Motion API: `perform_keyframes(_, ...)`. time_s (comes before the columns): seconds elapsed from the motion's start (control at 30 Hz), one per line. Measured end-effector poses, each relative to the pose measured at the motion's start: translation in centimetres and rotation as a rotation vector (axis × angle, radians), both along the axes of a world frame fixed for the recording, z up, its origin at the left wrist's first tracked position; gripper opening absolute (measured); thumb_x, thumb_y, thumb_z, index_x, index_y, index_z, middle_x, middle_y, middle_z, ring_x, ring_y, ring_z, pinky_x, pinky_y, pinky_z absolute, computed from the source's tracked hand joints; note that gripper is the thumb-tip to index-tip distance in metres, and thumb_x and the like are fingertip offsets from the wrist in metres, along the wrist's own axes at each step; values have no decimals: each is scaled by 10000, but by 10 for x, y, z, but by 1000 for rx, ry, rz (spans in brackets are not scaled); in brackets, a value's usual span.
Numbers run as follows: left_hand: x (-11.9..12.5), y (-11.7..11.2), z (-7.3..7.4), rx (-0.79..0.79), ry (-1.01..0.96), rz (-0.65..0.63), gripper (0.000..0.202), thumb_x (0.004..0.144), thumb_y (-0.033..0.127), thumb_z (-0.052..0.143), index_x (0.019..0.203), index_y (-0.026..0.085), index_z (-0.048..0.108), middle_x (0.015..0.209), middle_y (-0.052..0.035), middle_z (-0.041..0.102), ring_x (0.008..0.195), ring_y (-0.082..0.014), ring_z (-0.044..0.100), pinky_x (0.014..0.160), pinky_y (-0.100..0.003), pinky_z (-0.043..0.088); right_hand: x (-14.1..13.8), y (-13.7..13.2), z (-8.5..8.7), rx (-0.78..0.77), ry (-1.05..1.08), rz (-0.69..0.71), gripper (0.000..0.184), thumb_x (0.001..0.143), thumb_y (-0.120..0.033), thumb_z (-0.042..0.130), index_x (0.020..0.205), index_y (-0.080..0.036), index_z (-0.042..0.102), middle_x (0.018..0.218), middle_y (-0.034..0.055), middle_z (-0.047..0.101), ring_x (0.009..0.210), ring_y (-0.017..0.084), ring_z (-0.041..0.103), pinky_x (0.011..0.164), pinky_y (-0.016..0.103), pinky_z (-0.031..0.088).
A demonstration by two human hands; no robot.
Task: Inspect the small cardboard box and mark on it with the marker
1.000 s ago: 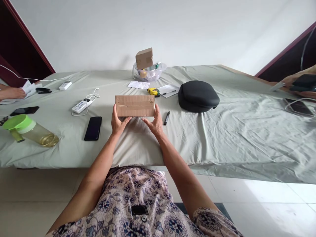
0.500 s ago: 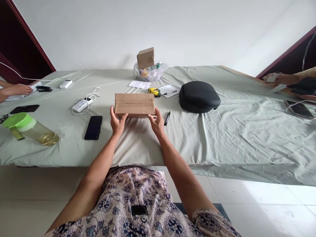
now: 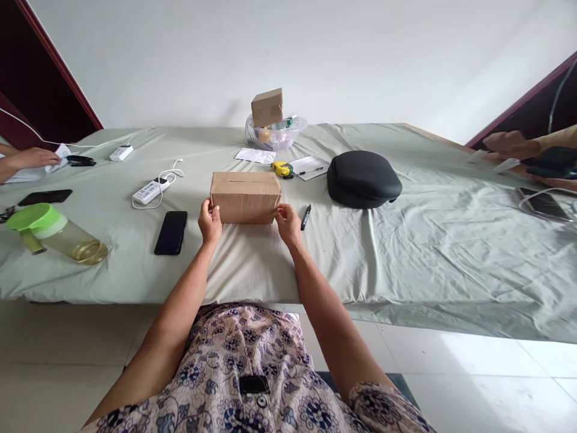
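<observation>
A brown cardboard box (image 3: 246,203) stands on the cloth-covered table straight in front of me, its long side facing me and its taped top showing. My left hand (image 3: 210,222) grips its left end, thumb on the near face and fingers round the side. At the opposite end, my right hand (image 3: 287,224) holds the near right corner between thumb and fingers. A black marker (image 3: 306,217) lies just right of that hand. Behind the box are a yellow tape measure (image 3: 282,169) and a white paper with a pen (image 3: 310,168).
To the left lie a phone (image 3: 170,233), a power strip (image 3: 151,190) and a green-lidded jug (image 3: 58,234) on its side. A black case (image 3: 363,178) sits right. A plastic basket (image 3: 288,137) with a smaller box (image 3: 267,108) stands behind. Other people's hands show at both edges.
The box has tipped so that more of its near face shows and less of its top. My thumbs have shifted from its lower front edge to its ends.
</observation>
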State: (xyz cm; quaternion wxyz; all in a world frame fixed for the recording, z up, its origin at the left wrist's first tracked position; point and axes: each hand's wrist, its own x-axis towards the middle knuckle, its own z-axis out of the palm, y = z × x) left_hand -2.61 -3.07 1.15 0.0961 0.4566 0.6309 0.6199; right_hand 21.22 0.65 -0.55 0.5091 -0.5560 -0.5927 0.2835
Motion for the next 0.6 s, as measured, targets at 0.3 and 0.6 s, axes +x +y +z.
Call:
perform_keyframes(0.3,-9,3,-11,-233,153,40,178,854,250,633,1031,236,640,1001,-72,752,934,-254,707,906,-386,545,-3,-5,-5,-68,-265,8,229,802,-265,577,1013,-243,662,903,50,761,854,232,676,825,388,536)
perform_keyframes(0.6,-1,-2,-6,47,180,-6,614,861,523,674,1353,167,582,1324,-193,661,1272,-313,620,1118,-440,468,-6,-8,5,284,51,-72,344,848,-482,597,1094,-243,626,732,-33,584,708,167,579,773,348,538)
